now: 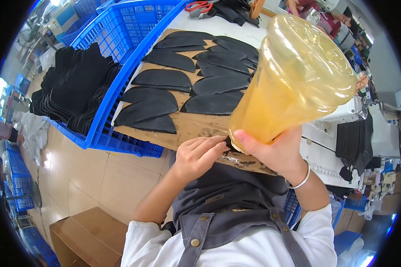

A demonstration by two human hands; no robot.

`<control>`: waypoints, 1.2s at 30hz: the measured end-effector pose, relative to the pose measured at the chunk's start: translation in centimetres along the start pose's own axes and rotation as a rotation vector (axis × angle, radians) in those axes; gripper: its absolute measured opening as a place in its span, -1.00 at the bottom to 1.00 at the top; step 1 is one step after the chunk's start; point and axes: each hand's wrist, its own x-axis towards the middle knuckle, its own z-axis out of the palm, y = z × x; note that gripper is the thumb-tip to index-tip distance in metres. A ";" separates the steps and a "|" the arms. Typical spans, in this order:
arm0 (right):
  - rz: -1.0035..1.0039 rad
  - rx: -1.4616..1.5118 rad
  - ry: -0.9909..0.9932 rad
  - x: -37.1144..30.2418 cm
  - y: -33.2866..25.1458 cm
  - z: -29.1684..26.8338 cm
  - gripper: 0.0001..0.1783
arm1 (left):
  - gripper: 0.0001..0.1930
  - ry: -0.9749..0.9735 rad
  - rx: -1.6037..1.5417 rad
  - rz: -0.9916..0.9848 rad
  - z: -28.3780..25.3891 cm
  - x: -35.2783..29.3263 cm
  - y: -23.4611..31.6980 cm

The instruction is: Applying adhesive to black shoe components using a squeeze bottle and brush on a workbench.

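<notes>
My right hand (278, 151) is wrapped round the lower, narrow part of a translucent yellow plastic bottle (294, 75). Amber liquid shows inside; the bottle is tilted with its wide, dented bottom up. Its mouth is hidden behind my fingers, close to the board's front edge. There, the closed fingers of my left hand (198, 155) press on a small black piece (230, 142), mostly covered by both hands. Beyond them, several black half-oval pieces (216, 103) lie in overlapping rows on a brown cardboard sheet (196, 124), which is stained and shiny near my hands.
A blue plastic crate (107, 115) stands at the left, with a pile of black cut pieces (75, 84) on it. Red-handled scissors (199, 6) lie at the back. Dark strips (354, 140) hang at the right. A cardboard box (91, 236) sits on the floor.
</notes>
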 end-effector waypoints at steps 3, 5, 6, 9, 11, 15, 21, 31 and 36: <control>-0.103 -0.106 -0.081 -0.3 0.2 -1.6 -0.56 | -0.81 0.004 0.002 -0.025 0.2 0.1 0.2; -0.092 -0.155 -0.052 -1.2 0.9 -2.9 -0.56 | -0.81 0.004 -0.002 -0.030 0.3 0.1 0.3; -0.087 -0.199 -0.025 -1.8 1.2 -3.7 -0.55 | -0.81 0.005 0.002 -0.035 0.3 0.0 0.3; 0.047 -0.258 0.155 -3.7 1.7 -6.0 -0.52 | -0.80 0.000 0.003 -0.045 0.1 -0.1 0.2; 0.054 -0.375 0.227 -4.9 2.0 -8.3 -0.50 | -0.80 0.005 0.000 -0.055 0.0 -0.2 0.1; 0.094 -0.433 0.404 -6.2 2.0 -10.7 -0.40 | -0.77 0.035 -0.025 -0.044 0.3 0.0 0.1; 0.038 0.157 0.150 -3.2 0.9 -3.8 -0.26 | -0.74 0.036 -0.008 -0.051 0.0 0.0 0.2; 0.001 -0.207 0.156 -4.2 0.9 -6.0 -0.67 | -0.77 -0.015 0.007 -0.104 -0.3 0.4 0.8; 0.127 -0.379 0.474 -8.9 4.8 -12.9 -0.44 | -0.66 -0.047 -0.283 -0.414 -0.6 1.3 0.6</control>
